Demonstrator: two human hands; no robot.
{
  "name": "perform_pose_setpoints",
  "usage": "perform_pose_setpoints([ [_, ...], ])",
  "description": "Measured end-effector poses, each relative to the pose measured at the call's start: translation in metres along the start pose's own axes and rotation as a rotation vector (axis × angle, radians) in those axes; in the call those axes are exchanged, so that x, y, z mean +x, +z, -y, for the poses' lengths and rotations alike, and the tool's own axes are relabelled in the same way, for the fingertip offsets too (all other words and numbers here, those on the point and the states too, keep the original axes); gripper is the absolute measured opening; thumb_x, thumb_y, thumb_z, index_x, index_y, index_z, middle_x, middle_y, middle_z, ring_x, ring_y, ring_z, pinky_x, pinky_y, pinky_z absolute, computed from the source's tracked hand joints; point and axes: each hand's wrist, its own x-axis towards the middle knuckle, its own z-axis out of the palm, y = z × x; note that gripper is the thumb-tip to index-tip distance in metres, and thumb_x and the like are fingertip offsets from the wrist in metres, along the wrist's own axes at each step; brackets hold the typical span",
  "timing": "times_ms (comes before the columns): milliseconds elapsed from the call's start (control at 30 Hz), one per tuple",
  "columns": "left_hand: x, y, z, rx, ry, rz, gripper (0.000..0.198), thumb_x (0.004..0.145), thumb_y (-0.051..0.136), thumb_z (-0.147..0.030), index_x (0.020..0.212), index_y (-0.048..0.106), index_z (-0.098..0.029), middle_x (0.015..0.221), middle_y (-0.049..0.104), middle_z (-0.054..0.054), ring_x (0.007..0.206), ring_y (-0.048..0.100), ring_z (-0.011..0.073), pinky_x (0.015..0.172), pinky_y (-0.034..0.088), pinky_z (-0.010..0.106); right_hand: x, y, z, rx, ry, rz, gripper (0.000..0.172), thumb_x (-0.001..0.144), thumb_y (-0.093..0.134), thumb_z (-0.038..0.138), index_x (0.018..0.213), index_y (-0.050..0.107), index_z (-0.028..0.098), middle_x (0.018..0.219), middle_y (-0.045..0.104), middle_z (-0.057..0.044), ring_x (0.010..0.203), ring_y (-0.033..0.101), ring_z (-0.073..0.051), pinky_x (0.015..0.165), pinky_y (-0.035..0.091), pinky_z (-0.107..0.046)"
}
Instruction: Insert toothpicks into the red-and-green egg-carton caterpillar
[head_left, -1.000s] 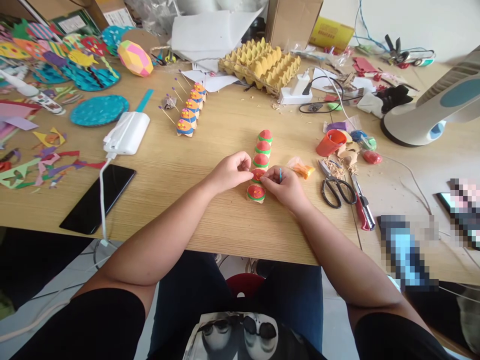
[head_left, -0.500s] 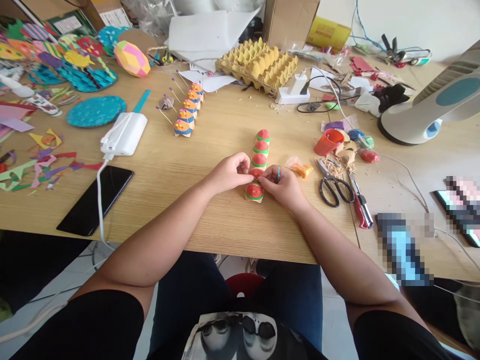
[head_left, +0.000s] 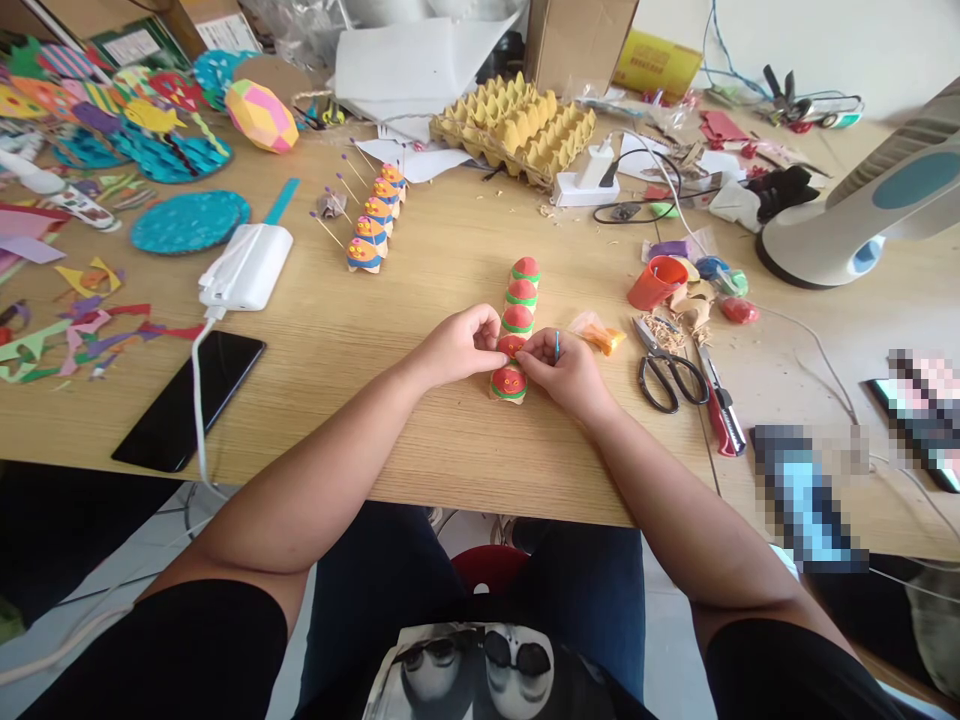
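At the near side of the table (head_left: 420,440), my forearms come in over the front edge. Left hand (head_left: 463,345) and right hand (head_left: 566,370) are a little apart, one on each side of the red-and-green egg-carton strip (head_left: 518,318). It points away from me in five bumps, between the hands. Thumb tips meet at the second bump from me; fingers are curled. Cannot tell whether either hand pinches the strip or some small piece. My reading: bracing from both sides steadies a light thing, and its faced end is turned my way for fine work.

Left, near the edge: black smartphone (head_left: 187,400), a white cable (head_left: 198,370) lying across it to the white power bank (head_left: 247,268). Right, within reach: bag of orange clay (head_left: 600,334), black-handled scissors (head_left: 671,375), utility knife (head_left: 726,415). Probably kept handy, though scissors and knife would hinder a rightward sweep.

Farther: tilted orange-red cup (head_left: 657,284) by wood shavings; left of it, well apart, a blue-and-orange egg-carton strip (head_left: 379,220) beside purple-tipped sticks (head_left: 328,230), perhaps a pattern to copy. Beyond, yellow egg tray (head_left: 517,130) and white plug adapter (head_left: 589,188) crowd the back.
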Motion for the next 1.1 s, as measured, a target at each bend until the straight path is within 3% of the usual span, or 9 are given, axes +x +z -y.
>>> perform_pose_setpoints([
  [1100,0.0,0.004,0.006,-0.014,0.021,-0.039,0.033,0.069,0.077,-0.023,0.079,0.046,-0.021,0.076,0.049,-0.006,0.067,0.046,0.0096,0.062,0.037,0.024,0.001,-0.002,0.003,-0.134,0.018,0.009,0.02,0.085,0.071,0.036,0.076,0.066,0.018,0.065,0.06,0.001,0.057,0.044,-0.011,0.055,0.034,-0.028],
])
